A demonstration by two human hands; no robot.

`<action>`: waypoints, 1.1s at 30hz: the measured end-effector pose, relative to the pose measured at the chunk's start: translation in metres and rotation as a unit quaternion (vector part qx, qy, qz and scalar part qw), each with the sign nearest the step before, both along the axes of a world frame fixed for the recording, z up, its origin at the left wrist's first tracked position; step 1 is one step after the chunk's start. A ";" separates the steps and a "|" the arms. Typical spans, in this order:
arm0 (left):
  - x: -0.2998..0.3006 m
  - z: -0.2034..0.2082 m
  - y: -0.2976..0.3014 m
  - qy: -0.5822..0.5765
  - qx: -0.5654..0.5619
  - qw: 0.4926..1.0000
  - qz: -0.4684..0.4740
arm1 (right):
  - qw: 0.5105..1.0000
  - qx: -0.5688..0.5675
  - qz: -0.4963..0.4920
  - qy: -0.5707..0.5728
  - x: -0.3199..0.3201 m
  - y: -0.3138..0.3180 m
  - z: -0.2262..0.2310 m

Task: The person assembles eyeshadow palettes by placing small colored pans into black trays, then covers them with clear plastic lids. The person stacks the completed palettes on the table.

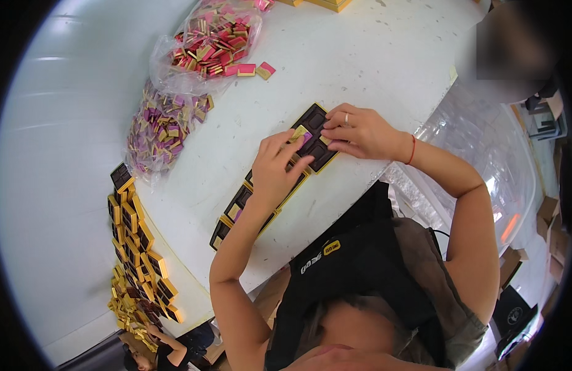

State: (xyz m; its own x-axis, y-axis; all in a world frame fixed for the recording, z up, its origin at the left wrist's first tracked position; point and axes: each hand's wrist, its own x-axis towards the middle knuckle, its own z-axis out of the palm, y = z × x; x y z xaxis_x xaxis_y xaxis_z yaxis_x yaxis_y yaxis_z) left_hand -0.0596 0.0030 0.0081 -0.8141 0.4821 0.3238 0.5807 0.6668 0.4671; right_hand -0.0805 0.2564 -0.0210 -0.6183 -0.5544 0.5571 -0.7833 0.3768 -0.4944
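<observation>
In front of me a black compartment tray with a gold rim [323, 162] lies on the white table. The fingertips of my left hand [275, 168] touch a purple-and-gold wrapped square [303, 134] in the tray, its thumb held apart. My right hand [363, 133], with a ring and a red wrist string, reaches in from the right. Its thumb and fingers close around a small gold wrapped square [325, 140], partly hidden by the fingers. More black trays [241, 199] continue in a row toward the lower left, partly under my left forearm; a few hold wrapped squares.
A clear bag of red-and-gold squares [215, 46] and another of purple-and-gold squares [159, 133] lie at the far left. Stacked gold-edged trays [134, 232] line the left table edge. A co-worker's hand [154, 332] is beside a gold pile. Clear plastic sheeting [478, 142] hangs at right.
</observation>
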 end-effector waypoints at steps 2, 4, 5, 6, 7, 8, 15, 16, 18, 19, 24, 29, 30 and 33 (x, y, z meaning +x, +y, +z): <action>0.001 0.003 -0.003 0.061 -0.072 0.995 -0.025 | 1.000 -0.004 0.000 0.020 0.004 0.000 0.000; 0.003 0.012 -0.006 0.071 -0.114 0.990 -0.047 | 1.000 -0.003 0.005 0.024 0.007 0.001 0.003; 0.006 0.012 -0.007 0.043 -0.114 0.991 -0.045 | 1.000 -0.001 0.011 0.018 0.007 0.000 0.006; 0.010 0.016 -0.009 0.050 -0.151 0.986 -0.042 | 1.000 0.001 0.017 0.012 0.004 -0.003 0.009; 0.011 0.022 -0.007 0.058 -0.185 0.980 -0.042 | 0.999 -0.010 0.036 -0.025 -0.003 -0.004 0.011; 0.012 0.031 -0.003 0.066 -0.216 0.973 -0.044 | 0.998 -0.016 0.025 -0.058 -0.013 -0.007 0.018; 0.074 0.195 0.063 0.003 -0.421 0.866 -0.270 | 0.983 0.073 -0.169 -0.007 -0.148 -0.081 -0.001; 0.091 0.204 0.069 0.010 -0.408 0.878 -0.250 | 0.976 0.112 -0.186 -0.014 -0.161 -0.095 0.003; 0.087 0.211 0.072 0.074 -0.425 0.876 -0.214 | 0.975 0.164 -0.146 -0.045 -0.175 -0.098 0.001; 0.080 0.210 0.074 0.105 -0.431 0.872 -0.207 | 0.974 0.175 -0.131 -0.060 -0.184 -0.099 -0.001; 0.065 0.216 0.081 0.146 -0.381 0.900 -0.154 | 0.994 -0.001 -0.111 -0.027 -0.193 -0.113 -0.008; -0.045 0.191 0.092 0.044 -0.352 0.906 -0.230 | 0.990 0.057 -0.118 0.043 -0.192 -0.133 -0.034; -0.090 0.175 0.084 0.041 -0.336 0.926 -0.168 | 0.994 0.021 -0.090 0.049 -0.200 -0.126 -0.044; -0.225 0.083 -0.001 0.026 -0.281 0.952 0.116 | 0.991 0.051 -0.102 0.077 -0.195 -0.136 -0.028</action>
